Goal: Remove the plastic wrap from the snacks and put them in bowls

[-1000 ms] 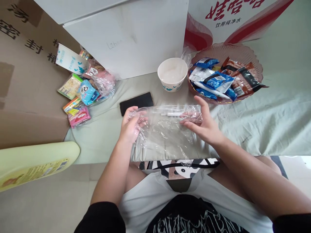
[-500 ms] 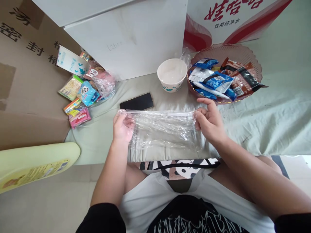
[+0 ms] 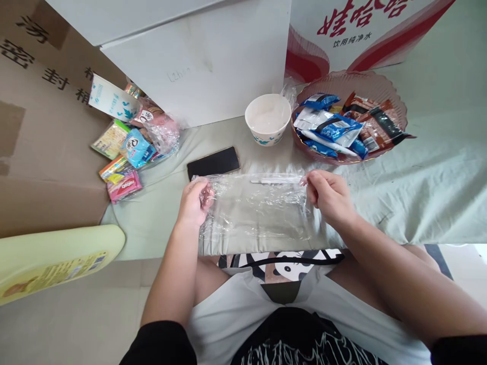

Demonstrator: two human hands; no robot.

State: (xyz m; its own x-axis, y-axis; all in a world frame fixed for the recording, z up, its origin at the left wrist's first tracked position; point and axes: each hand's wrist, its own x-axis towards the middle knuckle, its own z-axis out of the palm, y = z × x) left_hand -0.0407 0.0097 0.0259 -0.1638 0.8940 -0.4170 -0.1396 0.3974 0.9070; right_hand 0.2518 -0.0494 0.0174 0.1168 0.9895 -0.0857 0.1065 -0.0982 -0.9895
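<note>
A clear plastic bag (image 3: pixel 258 210) is stretched flat between my two hands, just above the cloth at the near side. My left hand (image 3: pixel 196 200) pinches its upper left corner, fingers curled. At the upper right corner, my right hand (image 3: pixel 327 195) is closed on the same bag. A white strip shows along the top edge near my right fingers. Just beyond my left hand lies a black phone (image 3: pixel 213 162). Farther back stands a white paper bowl (image 3: pixel 268 120) with a blue-green leaf pattern, next to a pink ribbed bowl (image 3: pixel 397 99) full of wrapped snacks.
At the left, several snack packets (image 3: pixel 137 147) and a paper cup (image 3: pixel 113 99) lie against a brown carton (image 3: pixel 49 147). White boxes (image 3: pixel 213 66) stand at the back. A yellow bottle (image 3: pixel 61 253) juts in at lower left. The table's green cloth (image 3: pixel 429 187) ends before my lap.
My left hand has shifted slightly right with its corner of the bag. My right index finger, raised before, is now folded down. The bag's top edge has sagged a little.
</note>
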